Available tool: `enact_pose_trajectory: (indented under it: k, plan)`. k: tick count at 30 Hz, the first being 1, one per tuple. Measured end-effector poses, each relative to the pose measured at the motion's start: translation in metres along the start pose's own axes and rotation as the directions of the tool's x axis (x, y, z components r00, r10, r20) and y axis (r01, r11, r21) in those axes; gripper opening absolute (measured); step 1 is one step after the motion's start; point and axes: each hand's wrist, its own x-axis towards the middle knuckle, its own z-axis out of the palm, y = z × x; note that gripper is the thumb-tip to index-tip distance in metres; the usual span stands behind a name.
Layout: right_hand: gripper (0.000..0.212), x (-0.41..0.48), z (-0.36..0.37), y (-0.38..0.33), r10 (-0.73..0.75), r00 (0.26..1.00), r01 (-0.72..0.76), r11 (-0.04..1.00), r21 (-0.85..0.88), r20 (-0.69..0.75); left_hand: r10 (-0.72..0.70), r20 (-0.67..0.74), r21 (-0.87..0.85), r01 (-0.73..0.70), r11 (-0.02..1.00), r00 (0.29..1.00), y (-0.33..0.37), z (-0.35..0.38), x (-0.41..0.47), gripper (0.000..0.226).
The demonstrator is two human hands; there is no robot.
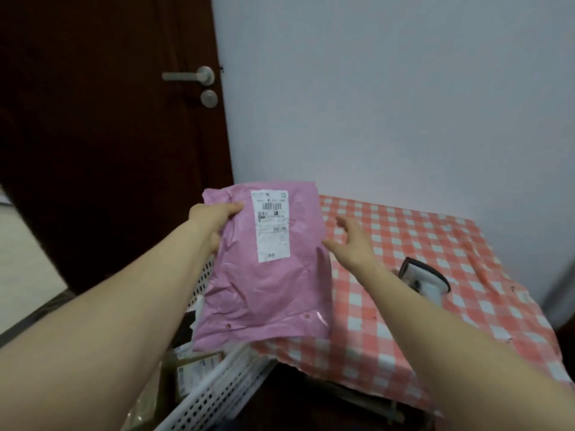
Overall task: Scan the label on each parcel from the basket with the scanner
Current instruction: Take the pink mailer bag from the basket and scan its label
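My left hand [214,220] grips the upper left edge of a pink plastic parcel [264,290], held up over the basket with its white barcode label [270,225] facing me. My right hand [351,241] hovers open just right of the parcel, fingers spread, apart from it or barely at its edge. The white and black scanner [426,279] lies on the red-checked tablecloth [466,290], partly hidden behind my right forearm. The white perforated basket [214,390] sits low at the left of the table, with a brown labelled parcel [193,371] inside.
A dark wooden door [109,135] with a metal handle [189,76] stands at the left. A pale wall [389,104] runs behind the table. The tablecloth's front edge hangs ragged near the basket.
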Motion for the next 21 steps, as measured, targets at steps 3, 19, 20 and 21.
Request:
enact_pose_trajectory:
  k: [3, 19, 20, 21]
  plan:
    - [0.075, -0.001, 0.027, -0.054, -0.173, 0.983, 0.179, 0.980, -0.084, 0.065, 0.006, 0.045, 0.082, -0.009, 0.997, 0.999, 0.003, -0.040, -0.002, 0.039]
    - [0.020, -0.012, 0.213, -0.157, -0.281, 0.848, 0.494, 0.726, -0.478, 0.449, 0.034, -0.085, 0.204, -0.016, 0.979, 0.996, -0.033, -0.225, 0.045, 0.022]
    - [0.023, -0.011, 0.223, -0.157, -0.291, 0.853, 0.491, 0.729, -0.477, 0.433, 0.044, -0.103, 0.221, -0.020, 0.975, 0.994, -0.038, -0.229, 0.051, 0.020]
    - [0.024, -0.009, 0.231, -0.156, -0.294, 0.863, 0.477, 0.742, -0.471, 0.411, 0.051, -0.120, 0.235, -0.022, 0.972, 0.991, -0.042, -0.232, 0.057, 0.021]
